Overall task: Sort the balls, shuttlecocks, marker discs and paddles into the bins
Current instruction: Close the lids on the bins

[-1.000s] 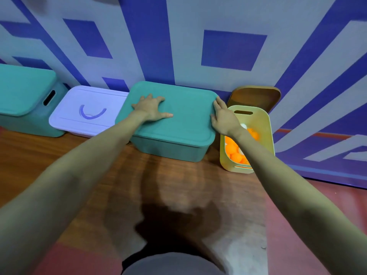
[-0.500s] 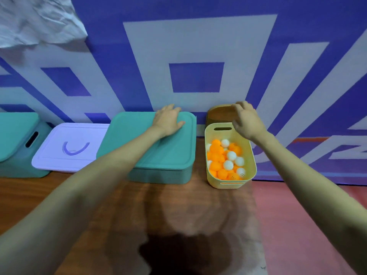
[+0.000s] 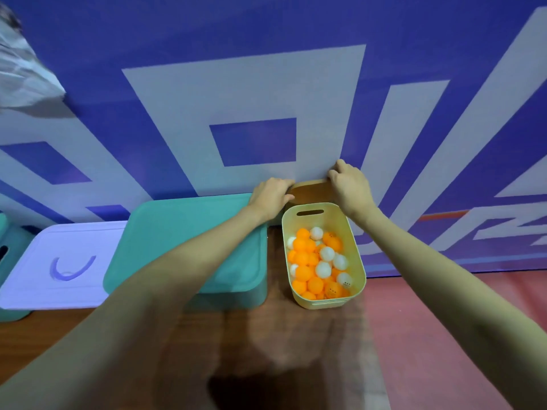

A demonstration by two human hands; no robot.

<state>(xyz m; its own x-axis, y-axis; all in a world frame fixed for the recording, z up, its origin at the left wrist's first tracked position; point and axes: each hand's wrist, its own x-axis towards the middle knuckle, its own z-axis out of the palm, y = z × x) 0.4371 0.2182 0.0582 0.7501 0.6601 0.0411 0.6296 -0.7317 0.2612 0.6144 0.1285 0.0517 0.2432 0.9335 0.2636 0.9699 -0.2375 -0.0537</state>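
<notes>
An open yellow bin (image 3: 356, 255) stands on the floor by the wall, holding several orange and white balls (image 3: 318, 263). Behind it a brown lid (image 3: 310, 192) leans against the wall. My left hand (image 3: 270, 198) grips the lid's left edge and my right hand (image 3: 349, 184) grips its right top corner. A teal bin with its lid on (image 3: 189, 241) sits just left of the yellow bin, under my left forearm.
A white lidded bin (image 3: 59, 264) with a purple handle mark stands left of the teal one, and part of another teal bin (image 3: 9, 253) shows at the far left edge. The blue and white patterned wall (image 3: 251, 99) rises directly behind. Wooden floor turns red on the right.
My left hand left the teal lid and moved right to the brown lid's left edge. My right hand took hold of the brown lid's top. The view swung right and closer.
</notes>
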